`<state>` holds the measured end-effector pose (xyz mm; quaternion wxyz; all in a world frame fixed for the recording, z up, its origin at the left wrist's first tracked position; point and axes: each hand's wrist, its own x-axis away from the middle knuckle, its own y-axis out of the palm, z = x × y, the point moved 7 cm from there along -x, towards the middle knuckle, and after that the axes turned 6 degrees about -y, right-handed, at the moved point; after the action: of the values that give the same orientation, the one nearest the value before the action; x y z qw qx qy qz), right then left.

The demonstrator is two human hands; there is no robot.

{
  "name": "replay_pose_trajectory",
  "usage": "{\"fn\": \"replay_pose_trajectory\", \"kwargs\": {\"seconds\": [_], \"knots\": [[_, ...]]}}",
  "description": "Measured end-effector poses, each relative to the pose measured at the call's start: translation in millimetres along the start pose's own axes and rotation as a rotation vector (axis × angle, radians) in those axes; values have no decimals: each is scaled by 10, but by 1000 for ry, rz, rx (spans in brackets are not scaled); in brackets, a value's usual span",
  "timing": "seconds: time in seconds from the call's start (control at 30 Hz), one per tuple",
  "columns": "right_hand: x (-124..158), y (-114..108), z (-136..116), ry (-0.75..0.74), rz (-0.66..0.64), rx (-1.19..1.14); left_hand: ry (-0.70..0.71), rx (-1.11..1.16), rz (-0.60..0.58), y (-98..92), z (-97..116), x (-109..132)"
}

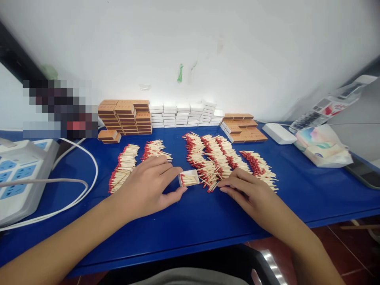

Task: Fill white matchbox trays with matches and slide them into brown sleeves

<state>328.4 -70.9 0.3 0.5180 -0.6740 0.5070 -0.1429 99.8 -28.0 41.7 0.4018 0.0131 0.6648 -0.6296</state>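
A small white matchbox tray [194, 174] with some red-tipped matches [187, 180] inside rests on the blue table. My left hand [151, 182] grips its left end between thumb and index finger. To the right, my right hand [251, 192] has its thumb and fingers pinched at the near edge of a heap of loose matches [212, 174]; the fingertips appear closed on match ends. Further rows of matches lie left of the tray, partly behind my left hand, and one row [261, 168] lies beyond my right hand.
Stacked brown matchboxes [124, 118] and white trays [185, 114] line the wall, with more brown boxes [245, 130] to the right. A power strip [32, 178] with white cables sits left. A white adapter [279, 133], tissue pack [322, 146], bottle [329, 105] and phone [365, 172] lie right.
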Motion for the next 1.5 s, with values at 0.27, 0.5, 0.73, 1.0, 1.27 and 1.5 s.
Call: {"fn": "replay_pose_trajectory", "kwargs": {"seconds": [0.27,0.5,0.73,1.0,1.27,1.5], "knots": [[-27,95,14,60,-56,-13,2,-16,-6,5,4,3],[-35,147,6,56,-69,-21,13,-10,-5,6,9,8],[-98,149,-83,43,-50,3,18,-1,0,-1,15,13],[-84,127,-60,32,-29,44,16,-4,-2,-18,18,4],[-113,122,-153,-5,-54,95,26,-17,-5,-13,25,4],[-153,121,-194,-30,-61,73,25,-32,-5,-18,27,0]]}}
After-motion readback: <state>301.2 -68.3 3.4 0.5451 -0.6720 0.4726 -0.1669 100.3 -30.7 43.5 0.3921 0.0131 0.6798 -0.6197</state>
